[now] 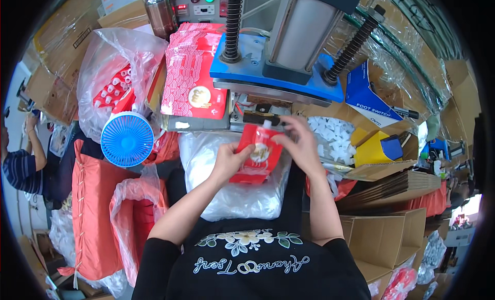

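1. The left hand (227,161) grips the lower left edge of a red pouch (258,158), its fingers clamped on the pouch.
2. The right hand (299,143) holds the pouch's upper right side, its fingers closed on it near the white spout (266,124) at the top.
3. The pouch is tilted, held in the air just in front of the press (278,68), a machine with a blue plate, black springs and a grey cylinder.
4. Left of the press lies a stack of flat red pouches (193,78).
5. Right of the press, below its blue plate, sits a heap of white plastic caps (335,137).
6. Left of the pouch stack stands a blue fan (127,139), with a clear bag of red and white parts (116,86) above it.
7. Under the held pouch lies a clear plastic bag (232,197).
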A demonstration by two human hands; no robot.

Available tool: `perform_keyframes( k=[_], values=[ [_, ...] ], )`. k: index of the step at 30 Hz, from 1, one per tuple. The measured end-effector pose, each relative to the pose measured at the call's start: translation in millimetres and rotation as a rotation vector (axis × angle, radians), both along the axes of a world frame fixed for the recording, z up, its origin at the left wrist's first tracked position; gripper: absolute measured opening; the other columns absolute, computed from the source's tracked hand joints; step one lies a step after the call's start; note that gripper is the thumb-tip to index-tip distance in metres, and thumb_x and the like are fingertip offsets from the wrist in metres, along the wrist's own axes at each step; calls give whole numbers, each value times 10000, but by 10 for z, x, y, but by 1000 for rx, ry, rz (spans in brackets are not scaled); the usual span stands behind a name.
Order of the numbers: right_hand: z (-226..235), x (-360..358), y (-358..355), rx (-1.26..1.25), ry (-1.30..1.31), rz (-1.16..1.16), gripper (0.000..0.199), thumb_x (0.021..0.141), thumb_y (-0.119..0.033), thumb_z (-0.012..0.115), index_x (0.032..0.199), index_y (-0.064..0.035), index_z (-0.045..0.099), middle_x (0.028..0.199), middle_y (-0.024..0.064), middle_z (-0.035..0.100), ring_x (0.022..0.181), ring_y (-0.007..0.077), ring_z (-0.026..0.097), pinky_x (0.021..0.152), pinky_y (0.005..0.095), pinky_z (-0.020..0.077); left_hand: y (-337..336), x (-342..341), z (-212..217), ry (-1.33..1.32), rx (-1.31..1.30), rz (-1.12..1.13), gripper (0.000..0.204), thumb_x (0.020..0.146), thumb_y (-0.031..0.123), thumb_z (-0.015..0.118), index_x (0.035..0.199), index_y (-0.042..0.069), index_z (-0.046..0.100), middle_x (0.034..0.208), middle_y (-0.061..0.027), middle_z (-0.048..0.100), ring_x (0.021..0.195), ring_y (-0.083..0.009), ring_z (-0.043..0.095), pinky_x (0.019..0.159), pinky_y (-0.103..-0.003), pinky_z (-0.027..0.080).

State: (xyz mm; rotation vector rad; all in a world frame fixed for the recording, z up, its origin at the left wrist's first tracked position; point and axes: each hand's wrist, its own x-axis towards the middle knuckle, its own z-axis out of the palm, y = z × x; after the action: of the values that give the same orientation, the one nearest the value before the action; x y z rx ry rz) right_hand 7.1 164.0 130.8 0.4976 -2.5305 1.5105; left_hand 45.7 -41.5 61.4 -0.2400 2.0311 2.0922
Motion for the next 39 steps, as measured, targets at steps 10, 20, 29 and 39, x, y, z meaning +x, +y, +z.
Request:
perform_keyframes(
  k=[10, 20, 29, 39],
  values=[
    [-324, -171, 580, 586, 102, -270, 198, 847, -126, 624, 1015, -36, 678, 911, 129, 675, 859, 319, 627, 782, 402, 490, 96, -412, 252, -167, 393, 205, 206, 885, 154, 683, 914, -49, 697, 796, -63, 702, 657, -131, 649, 603, -280, 509],
    [-175, 18, 641, 265, 23, -205, 214, 808, 13, 632, 1022, 5, 640, 934, 121, 588, 876, 268, 595, 818, 327, 461, -1013, -146, -44, 726, -1160, 271, 420, 758, 223, 748, 1160, 140, 661, 1229, -67, 625, 1238, -278, 514, 1135, -550, 145],
    [345, 288, -110, 36, 5, -30, 220, 758, -85, 770, 932, -8, 661, 898, 59, 656, 866, 139, 604, 816, 281, 465, -604, 370, 335, 483, -342, 170, 182, 776, -92, 629, 937, -36, 691, 845, -66, 697, 814, -107, 646, 762, -251, 511],
    [117, 122, -186, -197, -378, 130, 317, 789, -102, 753, 1077, -21, 650, 991, 51, 695, 921, 125, 630, 799, 287, 494, -201, 194, 58, 228, -138, -57, 247, 899, 176, 686, 957, -64, 699, 787, -33, 694, 669, -48, 576, 634, -220, 491]
  ],
)
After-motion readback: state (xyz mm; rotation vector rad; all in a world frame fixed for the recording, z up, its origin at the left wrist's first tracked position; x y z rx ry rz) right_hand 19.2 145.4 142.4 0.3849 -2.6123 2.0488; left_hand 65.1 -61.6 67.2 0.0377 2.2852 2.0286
